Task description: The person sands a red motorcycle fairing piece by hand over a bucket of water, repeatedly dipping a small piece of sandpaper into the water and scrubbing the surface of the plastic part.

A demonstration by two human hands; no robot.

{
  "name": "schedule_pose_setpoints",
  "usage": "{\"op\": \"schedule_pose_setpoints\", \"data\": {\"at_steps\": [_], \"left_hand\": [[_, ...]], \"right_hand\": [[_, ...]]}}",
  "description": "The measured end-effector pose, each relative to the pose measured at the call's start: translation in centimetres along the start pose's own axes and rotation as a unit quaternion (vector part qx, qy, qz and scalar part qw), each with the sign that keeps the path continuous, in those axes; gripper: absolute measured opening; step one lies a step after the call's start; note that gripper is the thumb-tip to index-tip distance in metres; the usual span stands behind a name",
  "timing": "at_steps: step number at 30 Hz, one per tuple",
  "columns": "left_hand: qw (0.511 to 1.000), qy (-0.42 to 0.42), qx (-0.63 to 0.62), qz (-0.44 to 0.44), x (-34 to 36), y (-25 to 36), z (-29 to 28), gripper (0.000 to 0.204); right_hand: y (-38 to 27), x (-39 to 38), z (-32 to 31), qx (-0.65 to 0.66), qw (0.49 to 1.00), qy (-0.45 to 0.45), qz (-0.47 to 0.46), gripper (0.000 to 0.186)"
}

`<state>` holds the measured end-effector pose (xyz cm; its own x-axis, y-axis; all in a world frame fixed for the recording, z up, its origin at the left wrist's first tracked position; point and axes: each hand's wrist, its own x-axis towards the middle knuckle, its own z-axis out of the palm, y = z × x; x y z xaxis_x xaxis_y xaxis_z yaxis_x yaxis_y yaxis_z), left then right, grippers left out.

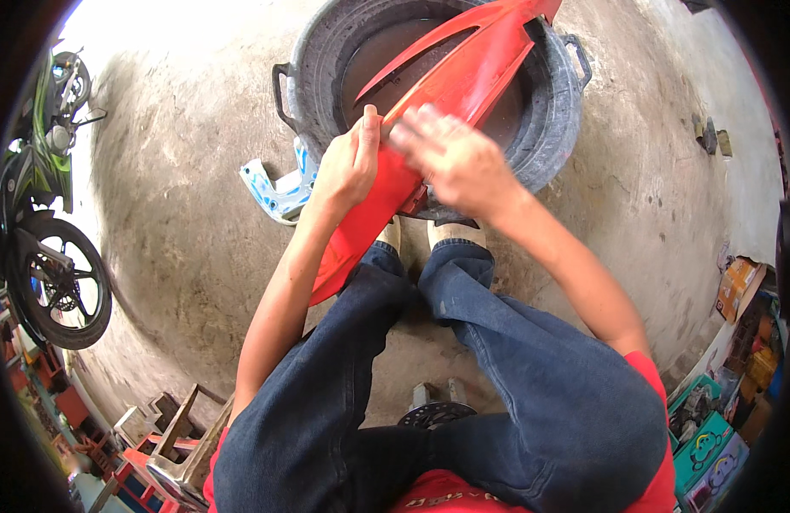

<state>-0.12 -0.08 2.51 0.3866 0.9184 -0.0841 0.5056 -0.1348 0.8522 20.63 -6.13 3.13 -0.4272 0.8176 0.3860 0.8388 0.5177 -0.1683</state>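
A long red plastic motorcycle body panel (472, 77) lies slanted across a black tub and down to my left thigh. Its far end splits into pointed prongs above the tub. My left hand (350, 162) grips the panel's left edge, thumb up. Laid over the panel's middle is my right hand (459, 158), its fingers stretched close together and blurred by motion. A small dark patch shows at those fingertips; what it is I cannot make out. The black tub (305, 94), with side handles, holds murky brownish water in front of my feet.
A white-and-blue plastic panel piece (280, 192) lies on the concrete floor (185, 214) left of the tub. A motorcycle (57, 265) stands at far left. Wooden frames (177, 436) are at lower left, boxes (707, 453) at lower right. Small dark pieces (710, 137) lie by the right wall.
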Motion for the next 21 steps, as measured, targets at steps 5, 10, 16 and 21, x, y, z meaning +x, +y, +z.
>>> {"op": "schedule_pose_setpoints", "data": {"at_steps": [5, 10, 16, 21], "left_hand": [[0.999, -0.004, -0.018, 0.027, 0.7, 1.1, 0.8, 0.066], [0.998, 0.038, -0.009, 0.05, 0.1, -0.5, 0.4, 0.063], [1.0, 0.009, -0.009, 0.026, 0.4, 0.9, 0.8, 0.066], [1.0, -0.011, 0.004, -0.011, 0.0, 0.2, 0.0, 0.075]], "right_hand": [[7.4, 0.8, -0.6, -0.065, 0.982, 0.069, 0.162, 0.042], [-0.3, -0.5, 0.4, 0.006, 1.0, -0.002, -0.013, 0.042], [6.4, 0.3, -0.5, -0.056, 0.984, 0.074, 0.152, 0.041], [0.1, -1.0, 0.4, 0.015, 1.0, -0.006, -0.009, 0.045]]}}
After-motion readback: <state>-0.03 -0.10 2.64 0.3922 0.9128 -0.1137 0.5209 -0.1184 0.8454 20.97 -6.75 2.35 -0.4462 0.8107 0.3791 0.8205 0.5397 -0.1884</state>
